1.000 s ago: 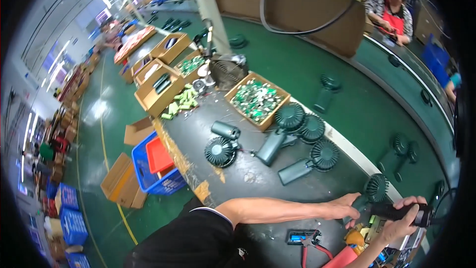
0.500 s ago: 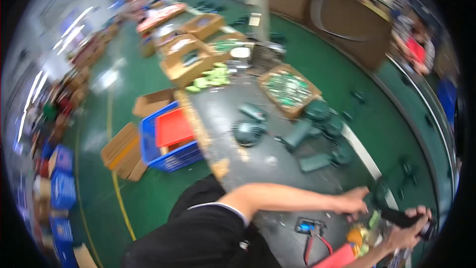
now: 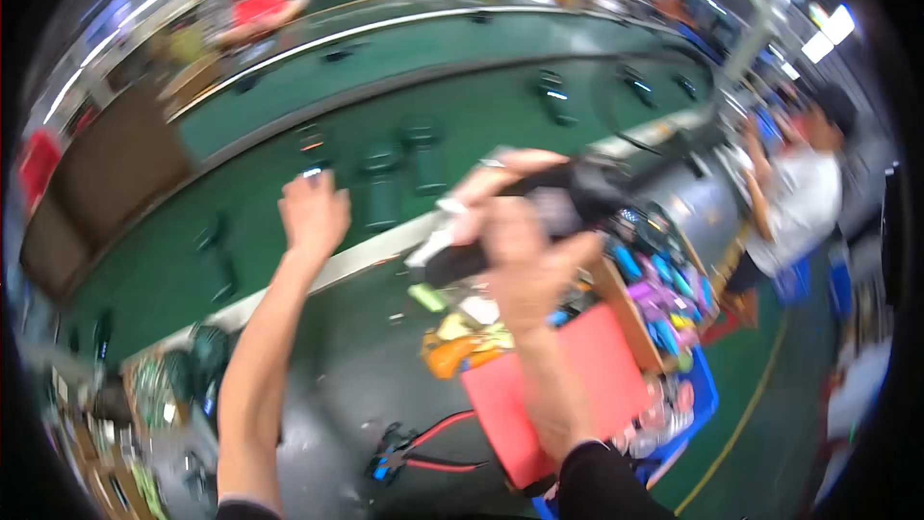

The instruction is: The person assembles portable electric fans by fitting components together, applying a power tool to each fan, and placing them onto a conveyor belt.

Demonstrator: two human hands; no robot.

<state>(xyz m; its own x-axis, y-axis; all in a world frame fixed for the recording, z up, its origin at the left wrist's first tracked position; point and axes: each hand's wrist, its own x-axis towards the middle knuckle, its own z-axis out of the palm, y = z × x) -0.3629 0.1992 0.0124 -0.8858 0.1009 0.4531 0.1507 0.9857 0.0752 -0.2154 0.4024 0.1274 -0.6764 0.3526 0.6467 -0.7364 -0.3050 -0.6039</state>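
Note:
My left hand [image 3: 315, 217] reaches over the green conveyor belt, fingers curled at the near end of a dark green handheld device [image 3: 310, 143] with a round head. My right hand [image 3: 520, 246] is closed around a black handheld device [image 3: 577, 195], held above the near edge of the belt. Motion smears this hand and the pale shapes beside it, so its finger positions are hard to read. Two similar dark green devices, one of them a round-headed device [image 3: 382, 183], lie right of my left hand. Red-handled pliers [image 3: 409, 453] rest on the grey table below.
A red sheet-like lid [image 3: 587, 385] lies beside a cardboard box [image 3: 640, 323] of purple and blue parts. Yellow-orange pieces [image 3: 452, 351] lie at its corner. More devices are spread along the belt [image 3: 481, 125]. A person in white [image 3: 799, 193] is at the right; others sit beyond the belt.
My view has swung right toward the belt. My left hand now reaches over the belt to a device there. The black device remains in my right hand.

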